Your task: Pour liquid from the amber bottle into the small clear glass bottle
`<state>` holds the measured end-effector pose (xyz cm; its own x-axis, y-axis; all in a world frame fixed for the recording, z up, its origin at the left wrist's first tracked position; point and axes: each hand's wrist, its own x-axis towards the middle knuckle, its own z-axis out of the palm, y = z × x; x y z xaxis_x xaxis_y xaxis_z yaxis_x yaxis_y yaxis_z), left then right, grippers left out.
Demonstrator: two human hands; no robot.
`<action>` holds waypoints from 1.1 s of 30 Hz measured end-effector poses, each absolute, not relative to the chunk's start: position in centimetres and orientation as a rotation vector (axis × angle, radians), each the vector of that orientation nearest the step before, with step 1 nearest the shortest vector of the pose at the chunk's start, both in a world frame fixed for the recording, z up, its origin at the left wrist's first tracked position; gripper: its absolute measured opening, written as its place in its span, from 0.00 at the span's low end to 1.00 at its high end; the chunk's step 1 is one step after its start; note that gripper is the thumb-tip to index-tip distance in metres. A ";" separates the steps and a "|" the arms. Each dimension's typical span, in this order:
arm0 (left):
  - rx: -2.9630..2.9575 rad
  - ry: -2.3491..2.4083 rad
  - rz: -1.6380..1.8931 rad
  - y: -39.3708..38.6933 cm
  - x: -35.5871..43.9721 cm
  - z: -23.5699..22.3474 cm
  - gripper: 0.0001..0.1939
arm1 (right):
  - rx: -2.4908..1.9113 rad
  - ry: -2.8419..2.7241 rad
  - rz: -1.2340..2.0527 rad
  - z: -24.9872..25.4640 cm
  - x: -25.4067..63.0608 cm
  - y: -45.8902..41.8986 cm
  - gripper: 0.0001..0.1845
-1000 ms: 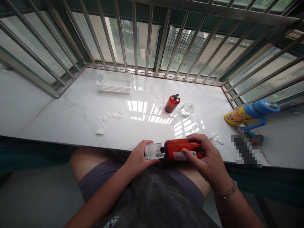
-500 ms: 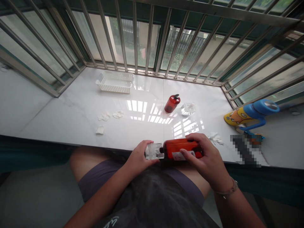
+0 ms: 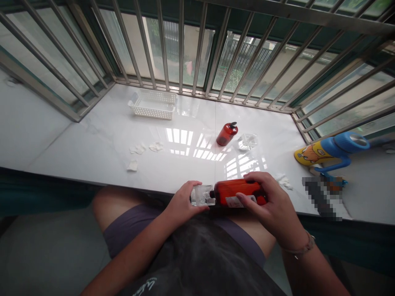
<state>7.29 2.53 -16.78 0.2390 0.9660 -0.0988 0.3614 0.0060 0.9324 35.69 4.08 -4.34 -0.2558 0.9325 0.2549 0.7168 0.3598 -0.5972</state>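
My left hand (image 3: 185,203) is closed around a small clear square container (image 3: 203,195), held on its side above my lap by the counter's front edge. In my right hand (image 3: 268,201) lies a reddish-brown bottle (image 3: 230,191) with a white label, tipped level. Its dark neck points left and sits at the mouth of the clear container; whether liquid is flowing I cannot tell. A smaller red bottle (image 3: 226,134) with a black cap stands on the counter beyond, and beside it is another clear square container (image 3: 247,142).
The white counter (image 3: 101,152) bears a white perforated basket (image 3: 154,111) at the back left and crumpled tissues (image 3: 137,149). More tissue (image 3: 284,181) lies right of my right hand. A yellow and blue flask (image 3: 327,150) stands at the right. Metal bars (image 3: 200,49) line the windows.
The view has shifted slightly, so everything appears a little further right. Both hands keep the same hold, with the bottle's neck still at the clear container.
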 end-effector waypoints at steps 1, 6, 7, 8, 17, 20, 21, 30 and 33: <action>1.538 1.288 0.782 2.5 7.3 -16.8 0.39 | -1.423 -2.058 0.487 -4.3 35.7 4.1 0.20; 1.532 1.287 0.786 2.5 7.3 -16.9 0.39 | -1.405 -2.091 0.455 -3.9 35.6 4.1 0.19; 1.530 1.285 0.787 2.5 7.3 -16.9 0.39 | -1.402 -2.098 0.448 -3.8 35.6 4.1 0.20; 1.528 1.282 0.789 2.5 7.3 -16.9 0.39 | -1.398 -2.105 0.442 -3.7 35.5 4.1 0.20; 1.509 1.265 0.802 2.5 7.4 -17.0 0.38 | -1.411 -2.109 0.446 -3.1 35.1 4.0 0.19; 1.508 1.258 0.807 2.6 7.4 -17.2 0.38 | -1.421 -2.127 0.436 -3.0 35.2 4.0 0.20; 1.507 1.254 0.808 2.6 7.4 -17.3 0.38 | -1.424 -2.134 0.431 -3.0 35.3 4.0 0.20; 1.509 1.244 0.816 2.4 7.6 -17.3 0.39 | -1.415 -2.184 0.412 -2.8 35.4 4.0 0.20; 1.504 1.233 0.814 2.3 7.6 -17.5 0.39 | -1.408 -2.195 0.401 -2.8 35.4 4.0 0.20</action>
